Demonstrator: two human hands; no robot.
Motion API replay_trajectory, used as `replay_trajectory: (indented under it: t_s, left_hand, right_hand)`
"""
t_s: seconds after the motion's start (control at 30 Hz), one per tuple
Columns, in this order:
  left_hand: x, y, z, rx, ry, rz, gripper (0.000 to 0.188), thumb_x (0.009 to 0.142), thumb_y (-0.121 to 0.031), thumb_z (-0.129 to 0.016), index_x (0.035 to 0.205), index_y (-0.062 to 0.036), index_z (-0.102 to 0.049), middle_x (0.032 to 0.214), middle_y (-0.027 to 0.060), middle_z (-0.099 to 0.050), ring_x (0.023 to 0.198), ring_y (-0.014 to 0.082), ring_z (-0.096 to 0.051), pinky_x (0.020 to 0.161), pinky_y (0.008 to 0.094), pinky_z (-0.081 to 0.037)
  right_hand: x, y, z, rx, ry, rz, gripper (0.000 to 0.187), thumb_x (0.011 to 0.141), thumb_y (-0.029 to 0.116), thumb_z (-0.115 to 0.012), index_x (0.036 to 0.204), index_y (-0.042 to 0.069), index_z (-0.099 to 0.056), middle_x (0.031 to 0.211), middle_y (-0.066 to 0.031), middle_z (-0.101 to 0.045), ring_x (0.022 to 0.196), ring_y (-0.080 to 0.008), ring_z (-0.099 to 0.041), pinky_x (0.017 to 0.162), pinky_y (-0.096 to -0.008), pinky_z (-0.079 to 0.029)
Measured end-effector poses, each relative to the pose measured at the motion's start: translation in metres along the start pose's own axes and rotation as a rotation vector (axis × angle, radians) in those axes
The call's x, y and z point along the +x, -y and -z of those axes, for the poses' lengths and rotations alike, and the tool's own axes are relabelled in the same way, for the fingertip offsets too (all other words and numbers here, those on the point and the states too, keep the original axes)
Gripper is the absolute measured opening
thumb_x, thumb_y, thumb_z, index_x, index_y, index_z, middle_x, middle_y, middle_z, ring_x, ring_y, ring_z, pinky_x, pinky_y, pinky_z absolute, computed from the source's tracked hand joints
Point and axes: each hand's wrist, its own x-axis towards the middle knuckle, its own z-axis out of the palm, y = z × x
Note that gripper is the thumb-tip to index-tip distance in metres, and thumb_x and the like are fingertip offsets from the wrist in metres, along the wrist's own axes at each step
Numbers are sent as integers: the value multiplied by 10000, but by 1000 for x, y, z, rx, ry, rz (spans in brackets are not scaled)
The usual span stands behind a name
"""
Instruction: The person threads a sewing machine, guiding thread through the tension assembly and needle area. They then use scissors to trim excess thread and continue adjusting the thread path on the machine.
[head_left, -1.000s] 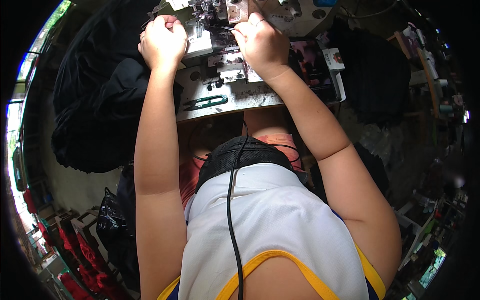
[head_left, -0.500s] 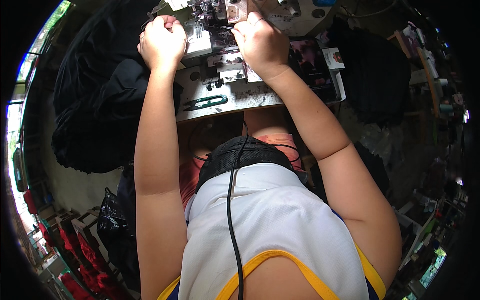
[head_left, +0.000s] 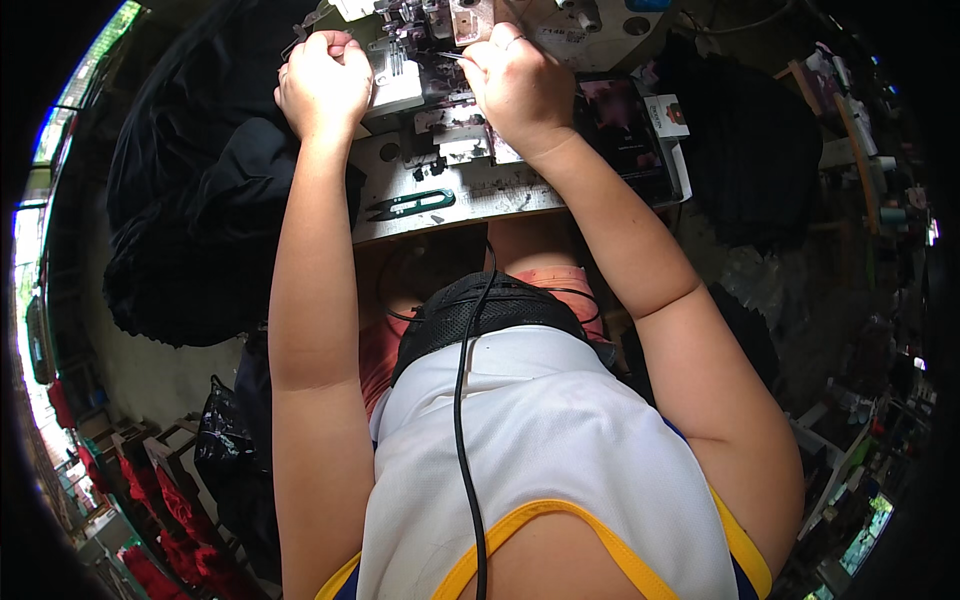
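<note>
An overlock sewing machine (head_left: 572, 38) stands at the top of the view, its front parts open and stained dark. At its left side, next to the pale metal plate, my left hand (head_left: 325, 88) is closed, thumb against fingers; whatever lies in that pinch is hidden. My right hand (head_left: 522, 88) grips slim metal tweezers (head_left: 453, 56) whose tips point left into the machine, close to the needle area. Most of the tweezers is covered by the fingers. Green-handled thread snips (head_left: 412, 204) lie on the table edge below the machine.
Black cloth (head_left: 200, 220) is heaped left of the table, and more black cloth (head_left: 745, 150) hangs at the right. A dark flat box (head_left: 625, 135) sits beside my right wrist. A black cable (head_left: 462, 400) runs down over my shirt.
My right hand has shifted very slightly left and up, carrying the tweezers with it. The left hand stays where it was.
</note>
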Motion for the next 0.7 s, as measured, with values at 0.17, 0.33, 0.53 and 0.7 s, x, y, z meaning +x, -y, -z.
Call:
replay_trajectory:
  t_s: [0.17,0.33,0.53,0.7]
  left_hand:
    - [0,1,-1,-63,17,19,182,784,-279,-619,883,-139,-680,953,71,-671,958,303,-612,890,433,-443]
    - [0,-1,1,-3,10,-1,222,797,-288,-614,919,-117,-688,939,49,-688,921,259,-645,849,377,-482]
    - [0,-1,1,32,0,-6,245,805,-294,-612,940,-105,-692,936,40,-697,906,239,-662,832,348,-501]
    - [0,-1,1,31,1,-3,246,806,-295,-611,943,-108,-692,940,39,-696,909,240,-661,834,350,-500]
  right_hand:
    - [-1,-2,-3,-13,-2,-4,61,781,209,-699,762,152,-692,791,-30,-606,666,-250,-641,598,-355,-522]
    - [-1,-3,-2,-8,-11,3,59,776,210,-701,765,153,-693,784,-27,-602,659,-250,-637,591,-357,-519]
    - [-1,-3,1,-22,7,-1,56,773,209,-705,771,154,-695,780,-28,-601,659,-251,-636,592,-356,-519]
    - [-1,-3,0,5,-9,12,57,773,208,-707,771,152,-696,788,-27,-604,663,-250,-639,594,-356,-521]
